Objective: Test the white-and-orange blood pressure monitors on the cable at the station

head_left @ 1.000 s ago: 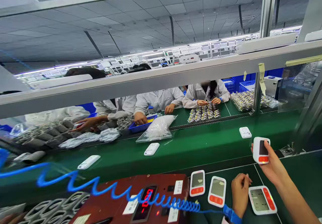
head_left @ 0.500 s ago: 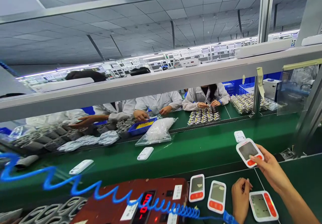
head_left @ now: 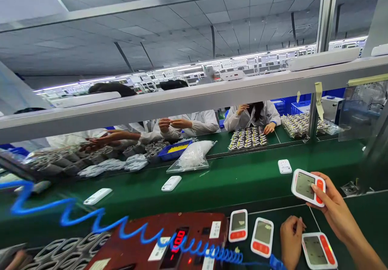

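Green bench mat [head_left: 357,217] underneath: my right hand [head_left: 332,205] grips one white monitor unit [head_left: 307,187] aloft at far right. My left hand [head_left: 291,241], loosely curled and holding nothing, rests beside three units [head_left: 262,237] lying near; those appear unhandled.

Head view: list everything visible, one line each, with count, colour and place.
monitor units: three, white with orange bars, lying on the near bench.
held monitor unit: one, white and orange, raised at right.
tester box: one, dark red, red digits, bottom centre.
coiled cord: one, blue, running to the left wrist.
white casings: three, on the green belt.
plastic bag: one, clear, far side of the belt.
co-workers: several, white coats, opposite.
left hand: resting by a unit.
right hand: gripping the raised unit.
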Motion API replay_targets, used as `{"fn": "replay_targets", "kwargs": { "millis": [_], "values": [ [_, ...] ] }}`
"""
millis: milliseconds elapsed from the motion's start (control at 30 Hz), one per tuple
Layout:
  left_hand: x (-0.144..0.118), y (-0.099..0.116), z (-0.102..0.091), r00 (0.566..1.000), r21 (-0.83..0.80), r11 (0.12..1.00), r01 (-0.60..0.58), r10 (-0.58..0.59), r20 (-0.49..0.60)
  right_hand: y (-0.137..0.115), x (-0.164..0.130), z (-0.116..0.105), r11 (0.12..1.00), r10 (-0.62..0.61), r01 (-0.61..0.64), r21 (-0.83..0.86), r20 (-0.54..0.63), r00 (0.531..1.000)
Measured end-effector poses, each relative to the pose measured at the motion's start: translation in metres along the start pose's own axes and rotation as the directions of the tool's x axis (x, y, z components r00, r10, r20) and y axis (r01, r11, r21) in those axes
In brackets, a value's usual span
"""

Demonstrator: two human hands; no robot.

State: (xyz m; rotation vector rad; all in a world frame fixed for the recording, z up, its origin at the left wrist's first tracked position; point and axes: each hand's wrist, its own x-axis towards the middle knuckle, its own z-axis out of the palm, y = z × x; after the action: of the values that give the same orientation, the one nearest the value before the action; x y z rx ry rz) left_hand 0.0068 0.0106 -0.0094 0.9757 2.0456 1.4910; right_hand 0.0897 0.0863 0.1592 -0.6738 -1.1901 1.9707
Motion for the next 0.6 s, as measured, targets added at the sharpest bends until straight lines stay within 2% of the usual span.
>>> {"fn": "replay_targets", "kwargs": {
  "millis": [133, 333, 600],
  "values": [
    [-0.0018, 0.0112, -0.0048, 1.0, 0.001, 1.0, 0.01, -0.01, 0.019, -0.0018, -0.0016, -0.0021, 0.999, -0.034, 0.034, -0.03, -0.009, 0.999],
    [-0.0021, 0.012, -0.0046, 1.0, -0.001, 1.0, 0.016, -0.016, 0.024, -0.0042, -0.0048, -0.0036, 0.999, -0.044, 0.044, -0.013, 0.037, 0.998],
    [-0.0024, 0.0131, -0.0049, 1.0, -0.001, 1.0, 0.015, -0.015, 0.025, -0.0005, -0.0064, -0.0035, 0.993, -0.054, 0.06, -0.102, 0.069, 0.996]
  ]
}}
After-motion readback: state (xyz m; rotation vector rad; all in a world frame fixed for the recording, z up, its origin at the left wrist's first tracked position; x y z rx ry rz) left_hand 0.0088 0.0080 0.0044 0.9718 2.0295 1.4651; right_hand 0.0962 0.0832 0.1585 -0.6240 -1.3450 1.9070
